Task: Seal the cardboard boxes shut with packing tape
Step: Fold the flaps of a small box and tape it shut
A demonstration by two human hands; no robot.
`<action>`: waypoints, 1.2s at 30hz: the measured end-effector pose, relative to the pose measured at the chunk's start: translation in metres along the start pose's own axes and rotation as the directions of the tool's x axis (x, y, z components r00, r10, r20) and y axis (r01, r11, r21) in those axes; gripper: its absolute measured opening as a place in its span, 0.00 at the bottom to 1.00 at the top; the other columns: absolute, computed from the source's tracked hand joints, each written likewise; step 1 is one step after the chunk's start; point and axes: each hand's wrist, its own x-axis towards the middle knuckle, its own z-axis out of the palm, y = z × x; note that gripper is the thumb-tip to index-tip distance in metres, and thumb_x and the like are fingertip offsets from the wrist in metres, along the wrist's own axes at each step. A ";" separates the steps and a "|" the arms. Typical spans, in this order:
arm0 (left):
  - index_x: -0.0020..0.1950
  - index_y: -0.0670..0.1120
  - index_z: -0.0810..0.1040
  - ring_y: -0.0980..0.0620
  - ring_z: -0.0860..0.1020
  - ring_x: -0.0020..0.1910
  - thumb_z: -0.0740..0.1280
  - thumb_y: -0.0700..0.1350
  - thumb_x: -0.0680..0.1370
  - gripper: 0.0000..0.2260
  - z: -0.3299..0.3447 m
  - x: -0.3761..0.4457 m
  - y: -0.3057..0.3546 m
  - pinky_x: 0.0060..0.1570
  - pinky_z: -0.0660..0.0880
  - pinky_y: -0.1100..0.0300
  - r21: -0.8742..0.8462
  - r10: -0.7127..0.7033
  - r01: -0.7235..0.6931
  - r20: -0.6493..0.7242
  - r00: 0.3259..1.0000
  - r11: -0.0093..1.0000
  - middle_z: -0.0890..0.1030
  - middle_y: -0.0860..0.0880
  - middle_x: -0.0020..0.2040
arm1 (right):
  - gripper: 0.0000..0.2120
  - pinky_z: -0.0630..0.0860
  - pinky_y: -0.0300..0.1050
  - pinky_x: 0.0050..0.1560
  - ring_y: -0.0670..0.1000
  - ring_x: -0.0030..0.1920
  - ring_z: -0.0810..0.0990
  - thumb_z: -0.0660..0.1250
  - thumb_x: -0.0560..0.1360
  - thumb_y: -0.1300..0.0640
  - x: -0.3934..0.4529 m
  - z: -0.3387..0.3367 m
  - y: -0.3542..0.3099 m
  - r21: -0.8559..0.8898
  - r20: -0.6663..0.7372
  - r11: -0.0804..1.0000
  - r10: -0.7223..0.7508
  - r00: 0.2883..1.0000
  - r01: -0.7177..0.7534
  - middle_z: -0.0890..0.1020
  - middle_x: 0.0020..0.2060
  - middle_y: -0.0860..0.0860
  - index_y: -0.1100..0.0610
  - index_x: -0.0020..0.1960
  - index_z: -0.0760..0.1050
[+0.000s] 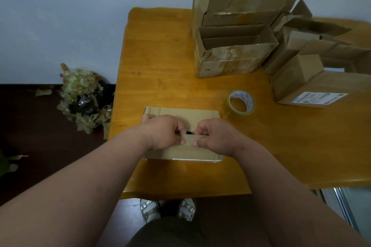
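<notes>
Pinching box point(181, 113) flaps, both hands point(188, 133)

Bare desk point(160, 56) lies open beyond and left of the flat cardboard box point(197, 113), which both hands cover at its middle seam. To the right the tape roll point(240, 104) stands just beside the box corner. Farther back, open cartons point(234, 54) (stacked, flaps up) and a labelled carton point(313, 90) wall off the right rear.
</notes>
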 end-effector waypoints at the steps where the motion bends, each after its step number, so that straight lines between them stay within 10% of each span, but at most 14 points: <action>1: 0.38 0.58 0.74 0.57 0.73 0.50 0.68 0.57 0.76 0.09 0.000 0.000 0.000 0.55 0.55 0.52 0.012 0.002 -0.002 0.008 1.000 1.000 0.75 0.61 0.38 | 0.07 0.70 0.49 0.55 0.49 0.46 0.75 0.72 0.74 0.50 0.001 0.000 0.001 -0.016 0.003 1.000 0.000 1.000 0.000 0.77 0.39 0.45 0.48 0.43 0.75; 15: 0.59 0.56 0.73 0.54 0.71 0.50 0.72 0.45 0.73 0.17 -0.006 -0.013 -0.012 0.52 0.61 0.59 0.138 0.067 -0.082 0.104 0.992 0.987 0.75 0.57 0.51 | 0.08 0.68 0.53 0.65 0.47 0.55 0.79 0.71 0.75 0.56 -0.003 -0.002 0.017 -0.026 0.063 1.000 0.007 0.998 -0.005 0.82 0.47 0.45 0.49 0.54 0.79; 21: 0.59 0.52 0.74 0.50 0.75 0.54 0.74 0.44 0.73 0.17 -0.007 -0.014 -0.014 0.53 0.74 0.56 0.108 0.046 -0.060 0.127 0.991 0.992 0.77 0.51 0.55 | 0.14 0.58 0.51 0.60 0.48 0.53 0.74 0.69 0.72 0.39 -0.002 0.013 0.015 -0.229 0.001 0.973 -0.012 1.000 0.012 0.77 0.46 0.43 0.45 0.51 0.72; 25: 0.51 0.53 0.75 0.50 0.76 0.51 0.71 0.38 0.74 0.12 -0.009 -0.019 -0.022 0.50 0.77 0.54 -0.012 0.084 -0.083 0.119 0.989 0.996 0.77 0.53 0.50 | 0.09 0.59 0.52 0.63 0.50 0.58 0.73 0.68 0.75 0.46 -0.002 0.010 0.013 -0.199 0.028 0.980 -0.020 0.999 0.025 0.77 0.48 0.45 0.45 0.53 0.72; 30: 0.53 0.53 0.79 0.67 0.72 0.44 0.67 0.34 0.74 0.15 -0.014 -0.024 -0.036 0.38 0.67 0.80 -0.199 0.074 -0.068 0.022 0.997 0.978 0.76 0.63 0.46 | 0.07 0.66 0.52 0.62 0.46 0.50 0.73 0.67 0.75 0.55 -0.006 0.004 0.021 0.070 -0.040 0.997 -0.007 0.999 0.009 0.73 0.39 0.38 0.44 0.50 0.73; 36: 0.58 0.52 0.74 0.53 0.72 0.54 0.74 0.48 0.71 0.18 0.003 -0.021 -0.032 0.50 0.67 0.61 0.004 0.079 -0.079 -0.131 0.988 0.997 0.73 0.55 0.52 | 0.14 0.57 0.51 0.59 0.47 0.53 0.71 0.68 0.72 0.39 -0.003 0.025 0.018 -0.222 -0.220 0.975 -0.065 0.973 0.014 0.74 0.47 0.42 0.45 0.52 0.72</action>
